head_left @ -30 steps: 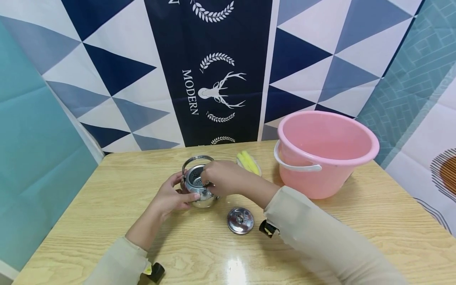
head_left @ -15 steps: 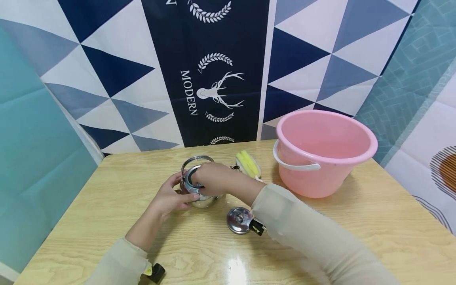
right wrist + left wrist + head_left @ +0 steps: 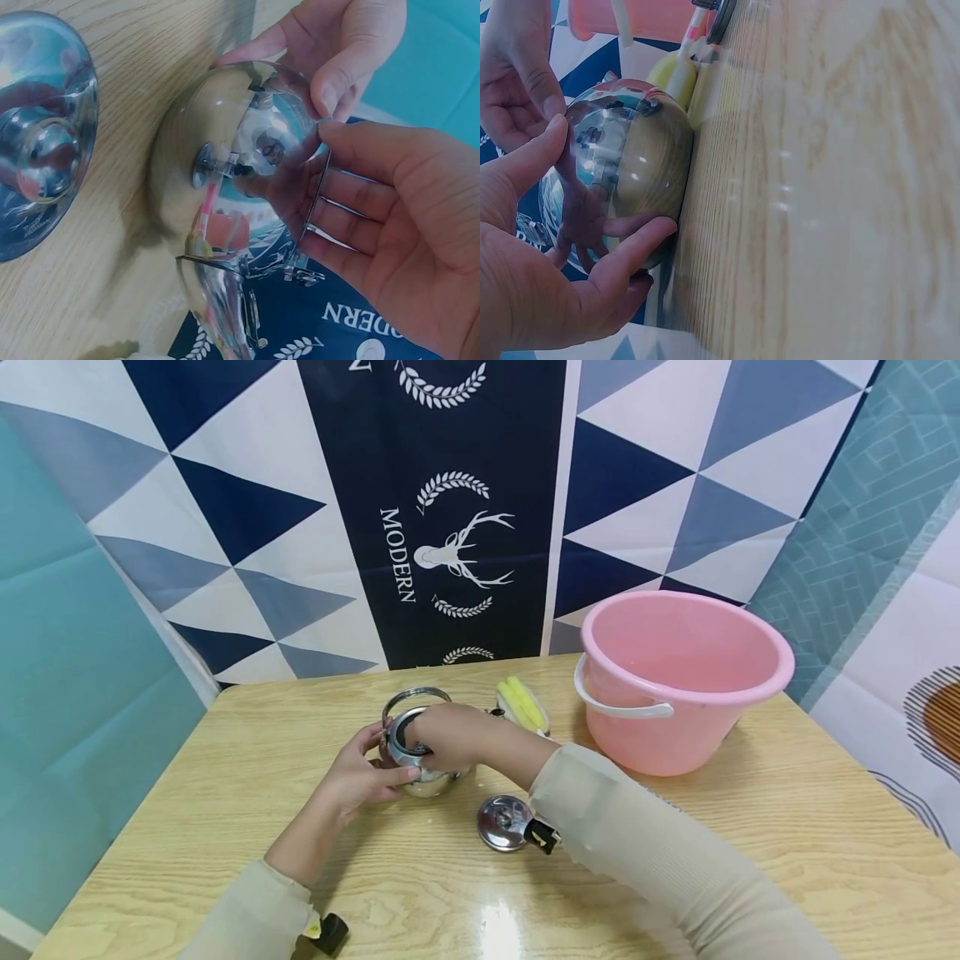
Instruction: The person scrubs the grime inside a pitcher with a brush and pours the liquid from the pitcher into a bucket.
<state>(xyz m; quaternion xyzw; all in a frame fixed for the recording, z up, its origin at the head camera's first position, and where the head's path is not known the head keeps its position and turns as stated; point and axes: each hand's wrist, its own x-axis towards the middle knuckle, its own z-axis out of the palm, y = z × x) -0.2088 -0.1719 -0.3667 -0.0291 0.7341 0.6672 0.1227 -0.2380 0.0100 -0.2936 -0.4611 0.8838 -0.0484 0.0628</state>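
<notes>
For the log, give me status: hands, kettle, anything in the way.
Left hand holding kettle by its side. Right hand at its open top, grip unclear. Kettle upright, lid off, lying nearby. Right hand partly blocks the view inside.

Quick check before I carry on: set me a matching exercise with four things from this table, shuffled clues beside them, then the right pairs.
Things:
1. Lid
2. Bucket
3. Kettle
4. Brush

Clues:
A. Yellow, between two of the others
B. Held by the left hand
C. Silver, lying flat on the table
D. Pink, with a white handle

Pairs: 1-C, 2-D, 3-B, 4-A
</notes>
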